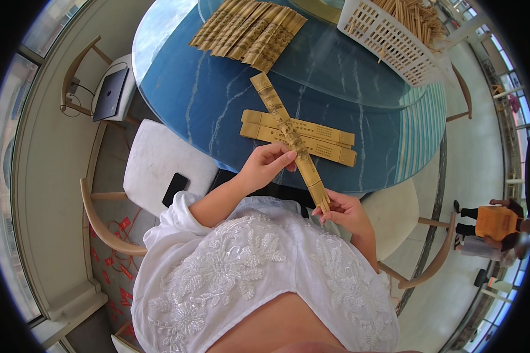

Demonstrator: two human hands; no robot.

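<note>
Gold sleeve, left grip below middle, right grip at lower end

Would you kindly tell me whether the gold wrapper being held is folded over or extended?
Extended: the gold wrapper runs nearly straight from beyond the left hand down to the right hand, not doubled over.

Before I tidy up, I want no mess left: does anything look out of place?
Red tags lie strewn over the floor at left, which looks untidy. One stick seems to poke through the white basket, unlike the pile inside.
</note>
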